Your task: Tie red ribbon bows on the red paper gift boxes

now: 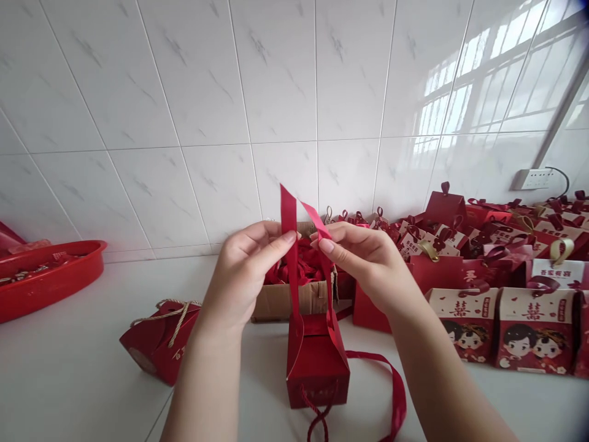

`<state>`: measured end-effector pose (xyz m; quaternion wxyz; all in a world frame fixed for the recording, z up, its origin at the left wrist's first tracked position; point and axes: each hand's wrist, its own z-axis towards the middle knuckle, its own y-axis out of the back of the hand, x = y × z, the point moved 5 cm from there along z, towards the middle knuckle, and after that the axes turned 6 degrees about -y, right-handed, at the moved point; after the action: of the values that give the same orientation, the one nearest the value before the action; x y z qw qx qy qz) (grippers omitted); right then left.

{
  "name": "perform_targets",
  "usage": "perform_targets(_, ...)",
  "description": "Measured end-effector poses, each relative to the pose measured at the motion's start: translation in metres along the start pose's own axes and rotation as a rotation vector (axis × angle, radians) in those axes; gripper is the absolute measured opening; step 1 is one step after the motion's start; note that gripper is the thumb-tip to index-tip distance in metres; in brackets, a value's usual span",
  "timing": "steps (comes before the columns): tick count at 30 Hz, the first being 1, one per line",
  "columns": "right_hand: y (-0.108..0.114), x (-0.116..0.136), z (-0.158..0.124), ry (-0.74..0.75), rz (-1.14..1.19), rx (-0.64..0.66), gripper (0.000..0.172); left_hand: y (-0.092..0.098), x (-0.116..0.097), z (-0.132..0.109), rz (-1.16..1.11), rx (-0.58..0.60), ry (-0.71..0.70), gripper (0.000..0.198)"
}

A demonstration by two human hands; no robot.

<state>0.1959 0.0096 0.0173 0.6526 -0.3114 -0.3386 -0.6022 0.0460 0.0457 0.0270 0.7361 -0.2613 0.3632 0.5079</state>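
A small red gift box [316, 368] stands on the white counter [69, 368] in front of me, its top flaps apart. A red ribbon [289, 245] rises from the box in two strands, and its loose tail [396, 393] curls on the counter to the right. My left hand [243, 270] pinches the left strand between thumb and fingers. My right hand [363, 255] pinches the right strand just above the box. Both hands hover above the box, close together.
Behind the box sits a cardboard carton [280, 301] filled with red ribbons. Several finished red gift boxes [501, 288] crowd the right side. A red box with rope handle [159, 341] lies tipped at the left. A red tray [46, 276] sits far left. A wall socket [534, 179] is at right.
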Motion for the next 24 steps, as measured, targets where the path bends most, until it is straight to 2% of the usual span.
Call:
perform_targets(5,0.022,-0.002,-0.002,-0.03,0.006,-0.134,0.007,0.012,-0.006,-0.003,0.112,0.048,0.012,0.011)
perform_targets(11,0.035,-0.006,0.0,-0.015,0.036,-0.207,0.006,0.009,-0.003,-0.004,0.195,0.129,0.084,0.012)
perform_targets(18,0.035,-0.005,-0.001,0.009,0.061,-0.241,0.006,0.014,-0.008,-0.003,0.187,-0.032,-0.057,0.013)
perform_targets(24,0.041,-0.01,0.001,-0.007,0.048,-0.298,0.007,0.019,-0.008,-0.002,0.17,-0.11,-0.104,0.01)
